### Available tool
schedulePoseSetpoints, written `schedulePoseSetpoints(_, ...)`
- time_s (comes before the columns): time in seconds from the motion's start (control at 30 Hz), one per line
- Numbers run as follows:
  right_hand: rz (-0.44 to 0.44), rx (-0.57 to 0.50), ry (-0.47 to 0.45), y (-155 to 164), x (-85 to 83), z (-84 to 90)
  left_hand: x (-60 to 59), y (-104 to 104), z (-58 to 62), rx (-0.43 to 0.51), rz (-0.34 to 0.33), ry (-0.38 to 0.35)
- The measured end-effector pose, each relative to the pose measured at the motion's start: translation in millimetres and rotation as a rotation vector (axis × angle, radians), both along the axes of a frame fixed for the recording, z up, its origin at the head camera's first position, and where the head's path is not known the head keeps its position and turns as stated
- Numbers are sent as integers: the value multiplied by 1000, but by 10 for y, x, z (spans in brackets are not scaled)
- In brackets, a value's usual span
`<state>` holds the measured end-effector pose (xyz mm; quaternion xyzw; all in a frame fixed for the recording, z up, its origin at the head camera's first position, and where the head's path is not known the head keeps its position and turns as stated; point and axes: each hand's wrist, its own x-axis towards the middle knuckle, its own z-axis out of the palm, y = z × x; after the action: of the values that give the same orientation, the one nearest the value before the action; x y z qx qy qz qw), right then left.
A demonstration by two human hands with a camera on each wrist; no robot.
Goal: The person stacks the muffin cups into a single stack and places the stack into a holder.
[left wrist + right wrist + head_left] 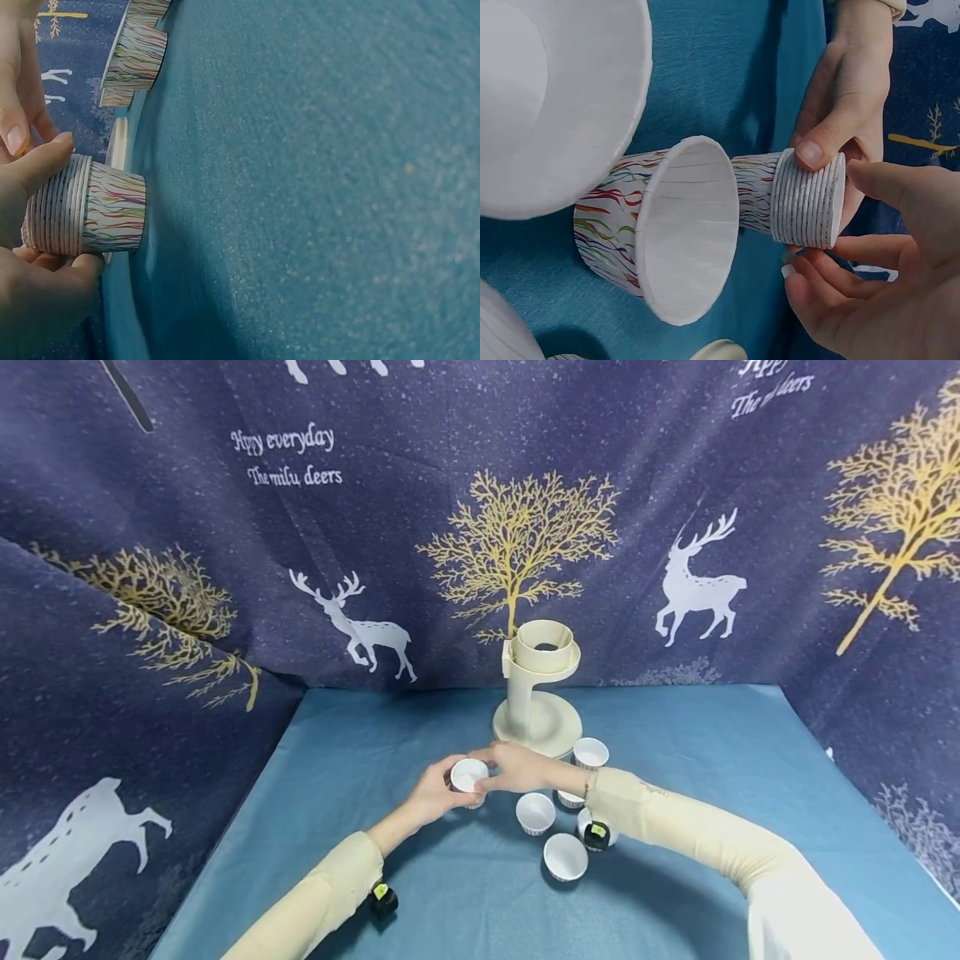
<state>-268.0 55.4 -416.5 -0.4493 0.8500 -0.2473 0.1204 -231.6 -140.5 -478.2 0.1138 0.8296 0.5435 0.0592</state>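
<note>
Head view: the left hand (429, 797) and right hand (517, 767) meet over the blue surface (375, 877), both pinching a stack of paper cups (468, 774).

Left wrist view: the rims sit between thumb and fingers (45, 161).

Right wrist view: right fingers (900, 195) touch the top rim; judging by this, one cup is being peeled off, which needs a fine pinch

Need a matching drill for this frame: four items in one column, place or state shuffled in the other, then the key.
Things:
1. stack of paper cups
2. cream stand
3. single cup
4. tablecloth

Places or states:
A. teal, spread under everything
B. gripped between left hand and right hand
C. at the back, against the deer backdrop
D. standing alone, open mouth up, nearest the camera

Pairs: 1-B, 2-C, 3-D, 4-A
</note>
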Motion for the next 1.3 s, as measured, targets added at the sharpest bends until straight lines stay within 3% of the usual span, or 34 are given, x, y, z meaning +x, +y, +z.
schedulePoseSetpoints(0.3,-33,-44,-60,92,-4,2,-7,8,-16,1,22,2)
schedulePoseSetpoints(0.67,-76,-173,-135,217,56,31,-17,13,-28,-13,26,15)
schedulePoseSetpoints(1.1,-39,-180,-119,441,88,0,-14,28,-19,-39,38,29)
schedulePoseSetpoints(1.3,-31,-184,-153,500,112,-32,-11,32,-12,-50,34,28)
